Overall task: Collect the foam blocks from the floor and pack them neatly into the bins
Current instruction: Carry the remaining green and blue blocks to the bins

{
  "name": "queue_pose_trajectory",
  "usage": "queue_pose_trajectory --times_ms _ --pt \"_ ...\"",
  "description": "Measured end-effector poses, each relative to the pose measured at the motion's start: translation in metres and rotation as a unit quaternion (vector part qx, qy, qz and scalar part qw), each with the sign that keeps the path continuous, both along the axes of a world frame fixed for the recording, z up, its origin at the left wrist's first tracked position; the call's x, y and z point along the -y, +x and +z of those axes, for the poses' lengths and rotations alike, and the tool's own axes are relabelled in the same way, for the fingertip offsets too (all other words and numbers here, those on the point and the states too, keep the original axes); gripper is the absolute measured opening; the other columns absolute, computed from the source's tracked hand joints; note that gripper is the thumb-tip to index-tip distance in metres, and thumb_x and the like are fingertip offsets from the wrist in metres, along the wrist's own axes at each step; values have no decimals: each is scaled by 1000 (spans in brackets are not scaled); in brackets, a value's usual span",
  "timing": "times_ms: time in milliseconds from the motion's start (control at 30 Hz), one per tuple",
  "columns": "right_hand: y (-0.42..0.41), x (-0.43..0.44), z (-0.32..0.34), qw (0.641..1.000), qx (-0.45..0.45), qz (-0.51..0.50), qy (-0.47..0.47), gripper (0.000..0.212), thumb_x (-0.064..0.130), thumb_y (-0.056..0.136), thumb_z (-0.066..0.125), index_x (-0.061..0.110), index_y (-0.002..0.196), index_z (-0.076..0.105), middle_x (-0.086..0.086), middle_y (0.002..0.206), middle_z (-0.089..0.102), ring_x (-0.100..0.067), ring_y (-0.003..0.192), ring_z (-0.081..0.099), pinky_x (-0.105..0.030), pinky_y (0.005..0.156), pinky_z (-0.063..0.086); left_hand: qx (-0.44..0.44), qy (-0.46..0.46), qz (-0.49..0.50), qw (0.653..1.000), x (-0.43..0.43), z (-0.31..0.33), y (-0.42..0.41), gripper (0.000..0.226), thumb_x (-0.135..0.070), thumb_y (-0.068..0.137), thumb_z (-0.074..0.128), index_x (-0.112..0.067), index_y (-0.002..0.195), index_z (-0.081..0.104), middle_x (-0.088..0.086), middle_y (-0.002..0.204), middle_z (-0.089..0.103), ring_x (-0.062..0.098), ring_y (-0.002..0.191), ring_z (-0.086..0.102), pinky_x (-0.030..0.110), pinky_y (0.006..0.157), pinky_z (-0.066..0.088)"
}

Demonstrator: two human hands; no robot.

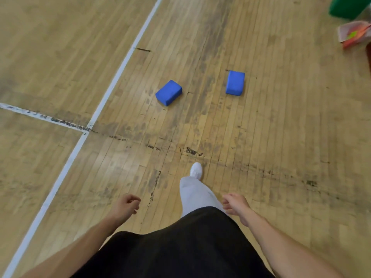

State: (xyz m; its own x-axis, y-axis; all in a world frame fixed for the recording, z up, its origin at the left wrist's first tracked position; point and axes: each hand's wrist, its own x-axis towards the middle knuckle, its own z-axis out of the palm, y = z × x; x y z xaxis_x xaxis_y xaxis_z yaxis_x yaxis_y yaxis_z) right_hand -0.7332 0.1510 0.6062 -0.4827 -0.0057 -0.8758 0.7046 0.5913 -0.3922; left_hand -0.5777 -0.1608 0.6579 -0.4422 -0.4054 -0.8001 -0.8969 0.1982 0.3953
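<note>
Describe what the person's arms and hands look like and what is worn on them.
The left arm and right arm are bare as far as the frame shows, with no sleeves. The left hand and right hand wear no gloves, and no watch, bracelet or ring is visible.

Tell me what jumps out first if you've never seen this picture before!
Two bright blue foam blocks lie apart on the wooden floor ahead: the left block and the right block. A white line crosses the floor to their left. Below, the left hand and right hand hang empty, fingers loosely curled.
</note>
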Motion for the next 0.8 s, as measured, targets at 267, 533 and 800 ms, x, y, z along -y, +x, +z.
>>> queue_pose_trajectory --times_ms 267,533,800 --pt "-194 63 21 1000 -1 20 25 10 19 94 52 15 90 60 -6 90 63 -20 79 60 -31 71 49 -25 -6 59 998 69 18 -211 19 -16 98 45 -13 104 63 10 92 65 23 85 63 31 71 49" --pt "-358 155 20 996 -36 77 33 7 23 96 53 21 97 60 -4 94 66 -19 84 64 -33 78 53 -36 39 80 995 129 0 -354 19 -21 97 44 -20 101 63 6 96 67 20 88 64 31 77 51" --pt "-503 269 -24 982 16 178 57 14 25 95 53 14 97 62 -6 95 66 -17 74 60 -29 68 49 -13 65 91 994 226 -54 -506 21 -22 97 45 -15 106 62 7 97 66 20 87 63 29 73 49"
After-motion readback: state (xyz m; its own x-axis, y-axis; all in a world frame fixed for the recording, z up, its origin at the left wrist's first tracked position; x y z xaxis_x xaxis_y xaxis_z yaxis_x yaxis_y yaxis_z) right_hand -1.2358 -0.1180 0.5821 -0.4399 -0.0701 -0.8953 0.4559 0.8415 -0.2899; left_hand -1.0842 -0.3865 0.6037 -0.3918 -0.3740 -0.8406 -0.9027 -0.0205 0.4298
